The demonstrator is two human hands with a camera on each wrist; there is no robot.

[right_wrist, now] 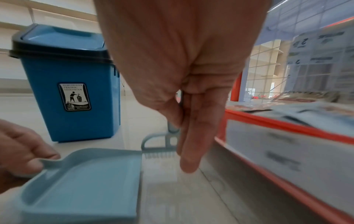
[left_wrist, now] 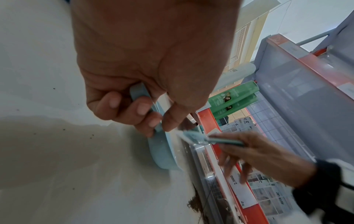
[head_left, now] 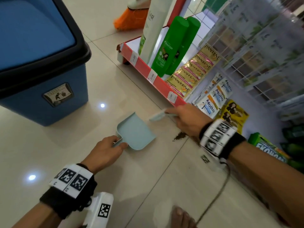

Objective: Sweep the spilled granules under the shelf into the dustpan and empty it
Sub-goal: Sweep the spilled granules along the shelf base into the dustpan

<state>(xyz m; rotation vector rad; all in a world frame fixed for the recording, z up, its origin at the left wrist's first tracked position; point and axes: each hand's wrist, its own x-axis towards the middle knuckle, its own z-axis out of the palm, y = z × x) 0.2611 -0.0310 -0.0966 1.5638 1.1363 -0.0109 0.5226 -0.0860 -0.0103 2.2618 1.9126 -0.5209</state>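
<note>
A pale blue dustpan (head_left: 135,130) lies flat on the tiled floor, its open edge toward the shelf. My left hand (head_left: 107,149) grips its short handle (left_wrist: 140,97). My right hand (head_left: 184,120) pinches the handle of a small pale blue brush (head_left: 157,116), whose bristles (right_wrist: 160,154) hang just past the pan's far corner, near the shelf's red front edge (head_left: 148,69). A small pile of dark brown granules (head_left: 180,136) lies on the floor under my right wrist, right of the pan. The pan looks empty.
A blue bin with a black rim and swing lid (head_left: 42,66) stands on the left. The low shelf holds green bottles (head_left: 169,46) and sachets (head_left: 192,73). An orange broom (head_left: 130,18) lies farther back. A cable (head_left: 220,186) runs across the floor near my bare foot (head_left: 181,218).
</note>
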